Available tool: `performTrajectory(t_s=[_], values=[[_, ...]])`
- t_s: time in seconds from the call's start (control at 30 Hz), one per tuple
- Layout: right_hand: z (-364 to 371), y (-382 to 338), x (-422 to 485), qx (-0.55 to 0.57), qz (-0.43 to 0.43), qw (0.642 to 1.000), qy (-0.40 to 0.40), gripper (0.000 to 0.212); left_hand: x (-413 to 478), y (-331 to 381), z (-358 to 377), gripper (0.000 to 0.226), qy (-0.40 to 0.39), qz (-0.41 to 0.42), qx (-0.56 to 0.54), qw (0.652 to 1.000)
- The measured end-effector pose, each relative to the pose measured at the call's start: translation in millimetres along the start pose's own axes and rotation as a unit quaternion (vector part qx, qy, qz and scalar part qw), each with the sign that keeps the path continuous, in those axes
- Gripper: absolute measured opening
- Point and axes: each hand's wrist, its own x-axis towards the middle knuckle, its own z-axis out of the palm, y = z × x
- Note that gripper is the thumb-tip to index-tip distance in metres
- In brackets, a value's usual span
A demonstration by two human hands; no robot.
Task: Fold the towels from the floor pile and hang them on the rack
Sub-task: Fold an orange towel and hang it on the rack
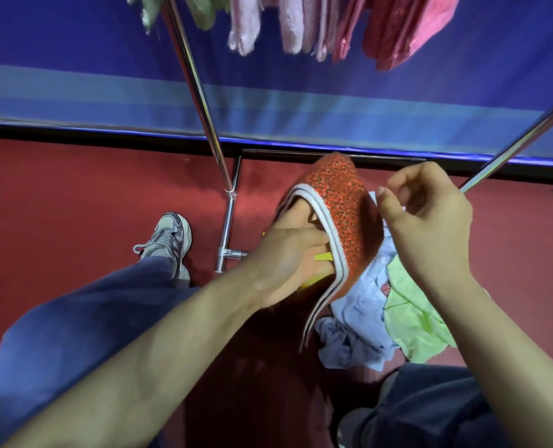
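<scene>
Red carpet underfoot; left hand grips orange towel.

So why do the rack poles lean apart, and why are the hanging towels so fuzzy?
Head view: the wide-angle lens splays the rack poles and stretches the edges; hanging towels at the top look soft, while the orange towel in the left hand is sharp, shadowing the red floor beneath.

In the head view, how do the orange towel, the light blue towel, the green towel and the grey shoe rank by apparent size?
1. Orange towel, though it is held up nearer the camera.
2-3. Light blue towel and green towel: similar, and the blue one is partly hidden, so unranked.
4. Grey shoe.
</scene>
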Motion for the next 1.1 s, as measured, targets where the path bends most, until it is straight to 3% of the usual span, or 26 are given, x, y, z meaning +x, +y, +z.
performTrajectory(t_s=[0.13, 0.23, 0.4, 0.57, 0.8, 1.0, 1.1], values=[[8, -11, -18, -0.029, -0.110, 0.985, -0.132, 0.021, 2, 1, 2, 0.054, 0.030, 0.044, -0.019, 0.998], [17, -9, -29, -0.091, -0.151, 0.969, -0.176, 0.031, 5, 0, -1, 0.052, 0.043, 0.083, -0.030, 0.995], [24, -3, -29, -0.074, -0.149, 0.971, -0.170, 0.024, 3, -1, -3, 0.033, 0.063, 0.081, 0.003, 0.995], [23, -1, -28, -0.042, -0.157, 0.972, -0.172, 0.012, 3, 0, -3, 0.036, 0.079, 0.083, 0.037, 0.993], [31, -4, -38, -0.106, -0.135, 0.980, -0.098, 0.016, 6, -6, 3, 0.029, 0.156, 0.079, 0.128, 0.976], [24, -5, -28, -0.108, -0.132, 0.985, -0.033, 0.016, 5, -11, 8, 0.019, 0.167, 0.056, 0.150, 0.973], [25, -4, -28, -0.126, -0.144, 0.981, -0.042, 0.016, 2, -16, 10, 0.039, 0.139, 0.033, 0.201, 0.969]])
